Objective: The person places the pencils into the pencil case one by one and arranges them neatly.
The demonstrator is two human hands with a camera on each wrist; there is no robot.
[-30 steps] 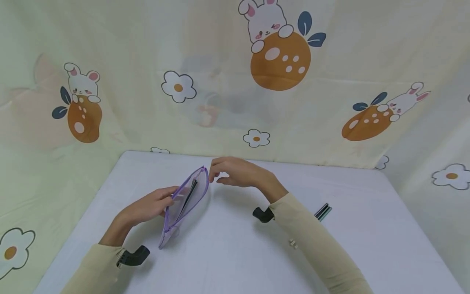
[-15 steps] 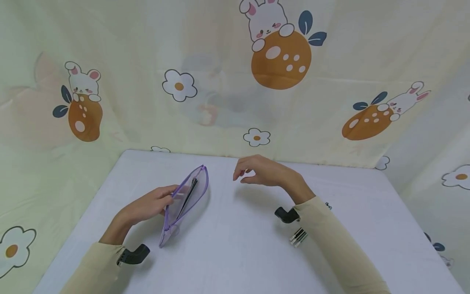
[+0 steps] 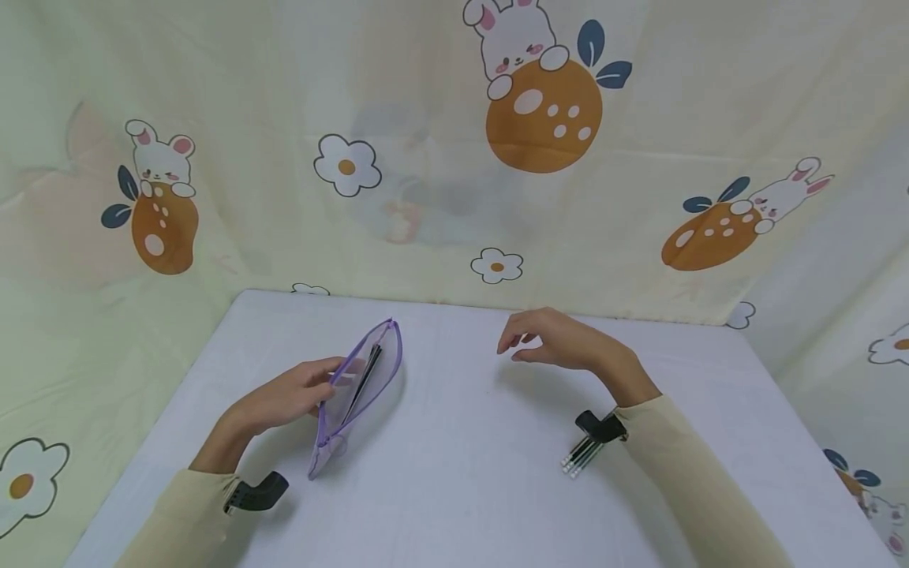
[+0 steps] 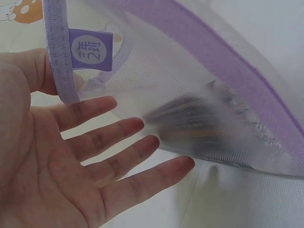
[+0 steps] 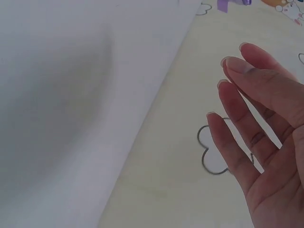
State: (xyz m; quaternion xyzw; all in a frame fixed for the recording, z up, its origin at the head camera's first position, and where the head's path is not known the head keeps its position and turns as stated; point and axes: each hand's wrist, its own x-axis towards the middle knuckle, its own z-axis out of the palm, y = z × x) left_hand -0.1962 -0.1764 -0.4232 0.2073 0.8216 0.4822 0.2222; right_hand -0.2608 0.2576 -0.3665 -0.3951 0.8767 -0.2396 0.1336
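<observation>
My left hand (image 3: 284,396) holds a see-through mesh pouch (image 3: 385,369) with purple trim, its mouth spread. In the left wrist view the thumb and index finger grip the pouch's edge beside a purple label (image 4: 91,50), while the other fingers extend. Dark slender sticks (image 3: 364,380) lie inside the pouch, blurred through the mesh. Over the table's right half, my right hand (image 3: 561,341) hovers with loosely bent fingers, holding nothing. Beneath the right wrist lie several dark pencils (image 3: 581,456) with pale ends, partly hidden by the wrist camera.
A white-covered table (image 3: 454,505) fills the lower view. Behind it hangs a cream curtain (image 3: 412,79) printed with rabbits, fruit and flowers. Each wrist carries a black camera mount, such as the left one (image 3: 259,495).
My right hand has moved right, away from the pouch, and its arm now uncovers the pencils' pale ends. The left hand and pouch have stayed in place.
</observation>
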